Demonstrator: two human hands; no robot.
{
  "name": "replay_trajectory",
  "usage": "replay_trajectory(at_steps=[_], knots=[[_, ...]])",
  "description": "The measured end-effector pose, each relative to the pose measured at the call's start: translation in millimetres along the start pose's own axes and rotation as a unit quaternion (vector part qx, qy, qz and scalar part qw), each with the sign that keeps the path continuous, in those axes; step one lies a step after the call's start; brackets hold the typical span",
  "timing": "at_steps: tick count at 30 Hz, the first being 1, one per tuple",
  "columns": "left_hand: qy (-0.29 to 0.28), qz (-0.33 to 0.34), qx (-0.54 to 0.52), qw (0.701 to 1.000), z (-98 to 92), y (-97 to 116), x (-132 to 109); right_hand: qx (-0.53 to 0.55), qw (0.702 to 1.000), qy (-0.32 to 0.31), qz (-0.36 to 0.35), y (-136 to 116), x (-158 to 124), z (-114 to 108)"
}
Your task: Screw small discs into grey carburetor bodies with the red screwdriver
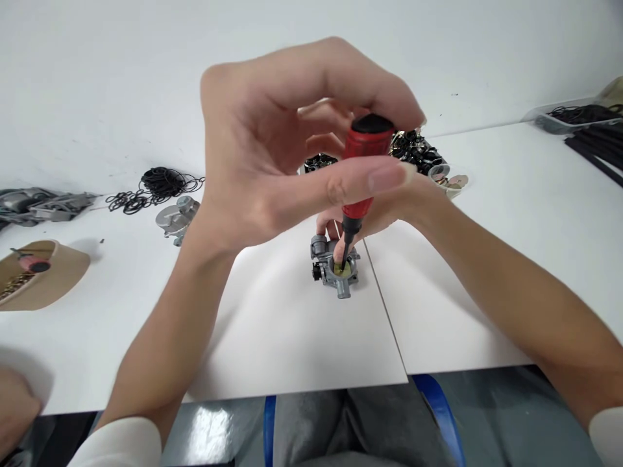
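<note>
My left hand (265, 149) is closed around the upper handle of a red and black screwdriver (368, 145), with thumb and fingers on either side of it. The screwdriver stands nearly upright, its tip reaching a brass-coloured disc (342, 269) in the round bore of a grey metal carburetor (343, 287). Lower and farther back, my right hand (384, 209) steadies the carburetor on the white table, fingers at its far side and one fingertip by the bore. My left hand and the screwdriver hide part of my right hand.
Another carburetor (176, 219), black rubber rings (163, 183) and grey metal parts (43, 206) lie left. A beige bin (63, 272) holds small brass parts and a red-handled tool. Behind are black parts (418, 154) and a cup of discs (440, 175). Another person's arm (17, 405) shows lower left.
</note>
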State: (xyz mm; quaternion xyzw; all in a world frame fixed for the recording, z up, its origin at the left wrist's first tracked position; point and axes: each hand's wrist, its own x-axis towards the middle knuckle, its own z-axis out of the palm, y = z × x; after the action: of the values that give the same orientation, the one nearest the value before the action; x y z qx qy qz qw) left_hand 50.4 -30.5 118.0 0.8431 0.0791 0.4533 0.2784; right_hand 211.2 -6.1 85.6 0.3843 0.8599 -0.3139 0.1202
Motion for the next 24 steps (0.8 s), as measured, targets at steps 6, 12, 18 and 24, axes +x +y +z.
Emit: replay_trajectory(at_steps=[6, 12, 18, 24], knots=[[0.003, -0.011, -0.017, 1.000, -1.8, -0.1, -2.2, -0.006, 0.999, -0.020, -0.046, 3.1, 1.1, 1.5], [0.007, 0.046, 0.016, 0.999, -2.2, -9.6, 0.5, -0.004, 1.000, -0.012, -0.014, -0.3, -0.2, 1.3], [0.000, 0.049, 0.021, 0.999, -5.3, -13.2, 0.4, -0.006, 1.000, -0.004, -0.004, 3.2, 2.9, 2.5], [-0.020, 0.038, -0.026, 0.999, -7.3, -14.5, 3.2, -0.007, 0.999, -0.020, -0.025, 2.5, 2.8, 1.5]])
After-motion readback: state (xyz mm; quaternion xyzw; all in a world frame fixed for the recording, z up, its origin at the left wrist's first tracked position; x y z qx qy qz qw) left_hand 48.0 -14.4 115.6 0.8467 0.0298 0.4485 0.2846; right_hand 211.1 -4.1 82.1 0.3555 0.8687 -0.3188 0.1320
